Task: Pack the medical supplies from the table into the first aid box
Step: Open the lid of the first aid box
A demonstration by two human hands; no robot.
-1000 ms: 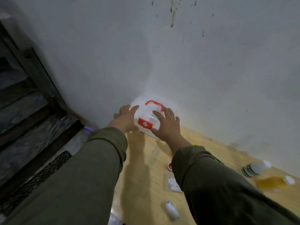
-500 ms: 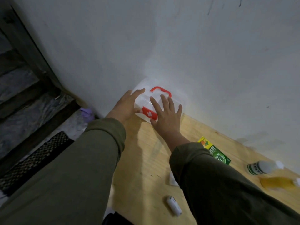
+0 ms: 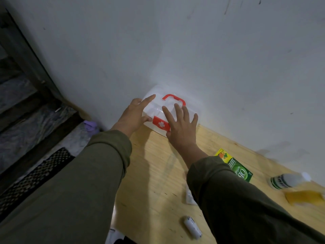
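A clear plastic first aid box [image 3: 154,110] with a red handle and a red clasp bearing a white cross stands at the table's far left corner against the white wall, lid closed. My left hand [image 3: 134,116] lies against its left side, fingers straight, thumb by the clasp. My right hand [image 3: 181,124] rests flat on the lid, fingers spread. Supplies lie on the wooden table [image 3: 158,173]: a green box [image 3: 239,170], a white bottle [image 3: 284,180], a yellow bottle [image 3: 302,197], a small white roll [image 3: 192,228] and a clear packet [image 3: 190,197].
The white wall runs right behind the box. Left of the table are dark steps [image 3: 26,110], a black mesh mat [image 3: 35,175] and a purple object [image 3: 90,125] on the floor. My sleeves hide part of the table.
The view has shifted, so the box sits a little higher and further right. Both hands stay on the box, and my right fingers have spread flatter over the lid.
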